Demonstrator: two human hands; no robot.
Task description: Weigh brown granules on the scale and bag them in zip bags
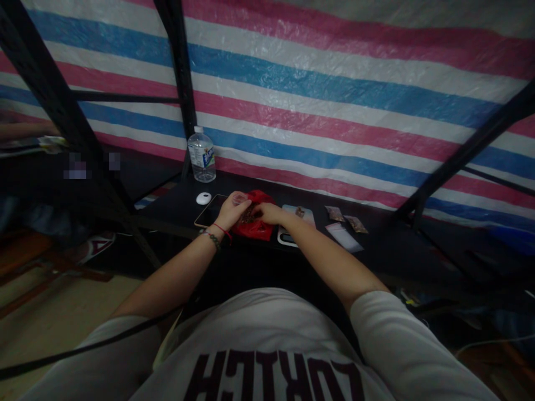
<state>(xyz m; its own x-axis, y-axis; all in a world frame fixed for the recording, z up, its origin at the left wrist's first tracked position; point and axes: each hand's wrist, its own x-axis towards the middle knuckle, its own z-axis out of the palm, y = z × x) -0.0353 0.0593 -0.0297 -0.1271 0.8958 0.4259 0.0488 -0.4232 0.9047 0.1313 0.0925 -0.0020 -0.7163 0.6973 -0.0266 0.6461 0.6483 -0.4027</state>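
Observation:
A red plastic bag [259, 230] lies opened on the dark shelf in front of me, with small brown dried bits [247, 215] inside. My left hand [234, 209] grips the left side of the bag, its thumb reaching towards the bits. From the right, my right hand [267, 213] dips into the bag with its fingers bent together among the bits; whatever they pinch is hidden. Under my right forearm sits a small digital scale [286, 239], carrying a few brown pieces [300, 211] on its pan.
Two filled clear packets [334, 214] and a flat whitish bag [345, 238] lie right of the scale. On the left are a phone [209, 213], a white rounded object [203, 198] and a clear bottle [203, 161]. Black metal posts [178, 55] flank the shelf before a striped sheet [313, 106].

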